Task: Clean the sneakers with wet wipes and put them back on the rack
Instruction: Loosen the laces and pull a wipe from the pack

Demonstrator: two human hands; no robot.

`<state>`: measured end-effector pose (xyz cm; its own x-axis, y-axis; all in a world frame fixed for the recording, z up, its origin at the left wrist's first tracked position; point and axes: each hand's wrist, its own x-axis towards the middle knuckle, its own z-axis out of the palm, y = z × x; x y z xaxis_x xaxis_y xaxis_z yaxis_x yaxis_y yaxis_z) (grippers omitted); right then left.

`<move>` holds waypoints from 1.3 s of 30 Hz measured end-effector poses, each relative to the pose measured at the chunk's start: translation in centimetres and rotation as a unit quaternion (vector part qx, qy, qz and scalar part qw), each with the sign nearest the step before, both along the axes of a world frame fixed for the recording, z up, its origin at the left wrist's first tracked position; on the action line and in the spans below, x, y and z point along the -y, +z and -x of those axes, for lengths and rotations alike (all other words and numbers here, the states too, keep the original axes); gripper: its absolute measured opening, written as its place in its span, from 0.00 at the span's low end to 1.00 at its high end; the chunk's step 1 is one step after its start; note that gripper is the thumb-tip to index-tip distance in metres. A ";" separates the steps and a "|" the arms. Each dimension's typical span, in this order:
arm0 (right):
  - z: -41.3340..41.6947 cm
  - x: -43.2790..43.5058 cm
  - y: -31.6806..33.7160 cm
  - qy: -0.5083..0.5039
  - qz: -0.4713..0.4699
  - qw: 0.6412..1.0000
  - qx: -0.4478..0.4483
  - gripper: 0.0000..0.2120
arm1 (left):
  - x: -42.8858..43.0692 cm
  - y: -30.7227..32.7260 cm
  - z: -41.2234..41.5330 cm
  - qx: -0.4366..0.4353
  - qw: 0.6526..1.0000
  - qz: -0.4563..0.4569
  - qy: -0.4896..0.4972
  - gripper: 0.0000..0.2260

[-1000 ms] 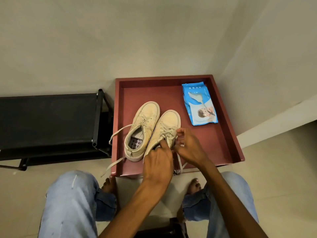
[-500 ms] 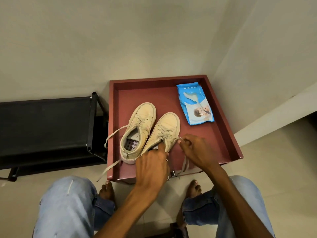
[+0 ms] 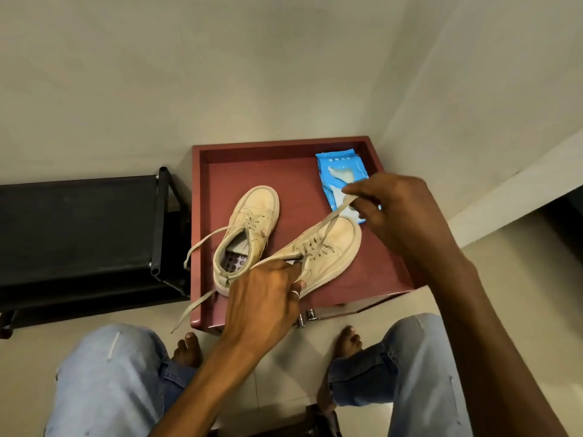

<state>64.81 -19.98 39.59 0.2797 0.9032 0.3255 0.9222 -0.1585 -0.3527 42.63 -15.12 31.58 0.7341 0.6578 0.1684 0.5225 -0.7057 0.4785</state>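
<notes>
The right-hand beige sneaker [image 3: 321, 253] is gripped at its heel end by the left hand [image 3: 262, 304], whose fingers are curled closed around the collar; a ring is seen on one finger. The shoe is tilted, toe pointing away towards the right, over the red tray [image 3: 284, 171]. One end of its lace [image 3: 334, 216] is pinched between thumb and fingertips of the right hand [image 3: 397, 209], which is otherwise loosely curled, and the lace is drawn taut from the eyelets up to that pinch. Part of the blue wet-wipes packet [image 3: 337, 175], lying in the tray's far right corner, is covered by the right hand. The second beige sneaker [image 3: 249, 228] is left flat in the tray, just beside the held one, with its laces trailing over the tray's left and near rims. A black shoe rack [image 3: 82, 228] is seen to the left of the tray.
</notes>
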 end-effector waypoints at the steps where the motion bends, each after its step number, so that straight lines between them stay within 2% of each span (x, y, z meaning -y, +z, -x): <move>1: -0.2 -0.7 0.3 0.010 -0.011 1.000 -0.017 0.10 | -0.2 0.1 0.1 0.019 1.000 -0.001 -0.014 0.01; 4: -0.1 -3.6 0.1 0.025 -0.005 0.995 -0.100 0.11 | -0.8 -0.3 0.2 0.045 0.998 0.017 -0.040 0.07; 7: 0.4 -7.0 -2.1 0.034 0.063 0.980 -0.187 0.11 | -1.1 -1.3 0.2 0.076 0.995 0.049 -0.047 0.09; 9: 0.7 -8.5 -4.5 0.040 0.124 0.973 -0.193 0.14 | -1.2 -1.9 0.1 0.095 0.992 0.075 -0.042 0.08; 12: 0.9 -9.3 -7.7 0.040 0.215 0.964 -0.153 0.19 | -1.4 -2.7 0.0 0.101 0.990 0.091 -0.028 0.08; 14: 0.9 -9.4 -9.0 0.036 0.237 0.962 -0.133 0.23 | -1.4 -2.9 -0.1 0.097 0.991 0.088 -0.024 0.08; 17: 0.5 -9.1 -9.6 0.026 0.217 0.970 -0.103 0.24 | -1.2 -3.1 -0.5 0.082 0.994 0.071 -0.020 0.07; 21: -0.5 -8.3 -8.7 -0.006 0.125 0.987 -0.100 0.21 | -1.1 -3.3 -1.0 0.069 0.996 0.060 -0.013 0.07; 25: -2.6 -6.2 -7.7 -0.088 0.044 0.988 -0.121 0.14 | -1.1 -3.7 -1.1 0.042 0.997 0.057 -0.009 0.11; 28: -4.7 -3.7 -8.6 -0.168 0.009 0.974 -0.150 0.09 | -1.1 -3.7 -1.4 0.017 0.998 0.051 -0.019 0.11; 31: -6.4 -2.7 -9.4 -0.231 0.014 0.955 -0.187 0.08 | -0.8 -3.5 -2.0 -0.019 0.999 0.043 -0.022 0.12; 39: -9.8 -7.6 -11.5 -0.202 0.070 0.966 -0.145 0.10 | 0.2 -3.2 -2.5 -0.098 0.995 0.034 -0.013 0.20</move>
<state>74.65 -12.37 28.09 0.6799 0.7305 0.0642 0.6410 -0.5496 -0.5358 45.13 -15.37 28.42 0.7658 0.6427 -0.0231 0.5919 -0.6902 0.4162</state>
